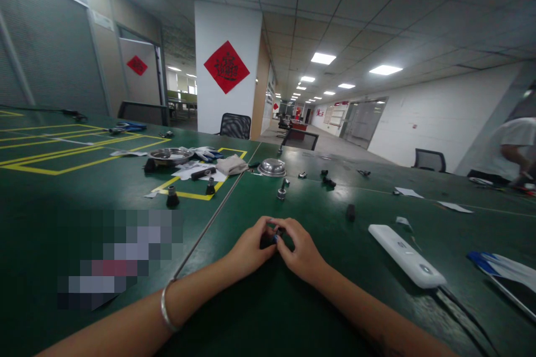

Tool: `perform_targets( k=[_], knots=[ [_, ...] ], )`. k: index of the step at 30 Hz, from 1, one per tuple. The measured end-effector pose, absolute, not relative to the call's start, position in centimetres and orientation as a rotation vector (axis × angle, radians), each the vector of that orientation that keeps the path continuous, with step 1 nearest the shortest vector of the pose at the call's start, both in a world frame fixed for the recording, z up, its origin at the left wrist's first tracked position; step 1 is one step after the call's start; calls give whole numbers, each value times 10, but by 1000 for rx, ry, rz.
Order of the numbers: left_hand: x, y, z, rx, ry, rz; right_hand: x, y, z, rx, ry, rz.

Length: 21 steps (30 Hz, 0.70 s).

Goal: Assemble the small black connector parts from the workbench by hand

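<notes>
In the head view my left hand (pixel 254 242) and my right hand (pixel 299 248) meet over the green table (pixel 226 318). Their fingers curl together around a small dark piece (pixel 278 231). Something blue shows by the right thumb. Most of the piece is hidden by the fingers, so its kind cannot be made out. Just beyond the fingertips stands a small metal fitting (pixel 282 193). Behind that lies a round shiny metal dish (pixel 272 167), seemingly upside down. A silver bangle (pixel 165 305) circles my left wrist.
A white power strip (pixel 406 256) with a dark cable lies at right. Left of centre are black-based fittings (pixel 172 196), a metal bowl (pixel 171 155) and a beige cloth (pixel 231 165). A black cylinder (pixel 350 212) lies ahead right. Another person (pixel 517 142) is at far right.
</notes>
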State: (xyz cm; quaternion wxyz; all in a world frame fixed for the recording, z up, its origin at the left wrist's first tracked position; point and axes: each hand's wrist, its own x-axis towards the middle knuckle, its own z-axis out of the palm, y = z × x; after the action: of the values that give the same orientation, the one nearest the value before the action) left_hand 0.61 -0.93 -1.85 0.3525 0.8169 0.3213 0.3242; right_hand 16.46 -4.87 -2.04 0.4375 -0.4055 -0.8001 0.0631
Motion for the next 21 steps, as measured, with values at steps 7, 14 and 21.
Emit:
perform_targets(
  k=[7,14,21],
  knots=[
    [6,-11,-16,2095,761,835,164,-48,-19,-1042,-1970,141],
    [6,-10,-18,2120,819,844,162,-51,-18,-1022,-1967,166],
    [6,-11,-16,2083,803,835,163,-50,-18,-1032,-1975,140]
  ],
)
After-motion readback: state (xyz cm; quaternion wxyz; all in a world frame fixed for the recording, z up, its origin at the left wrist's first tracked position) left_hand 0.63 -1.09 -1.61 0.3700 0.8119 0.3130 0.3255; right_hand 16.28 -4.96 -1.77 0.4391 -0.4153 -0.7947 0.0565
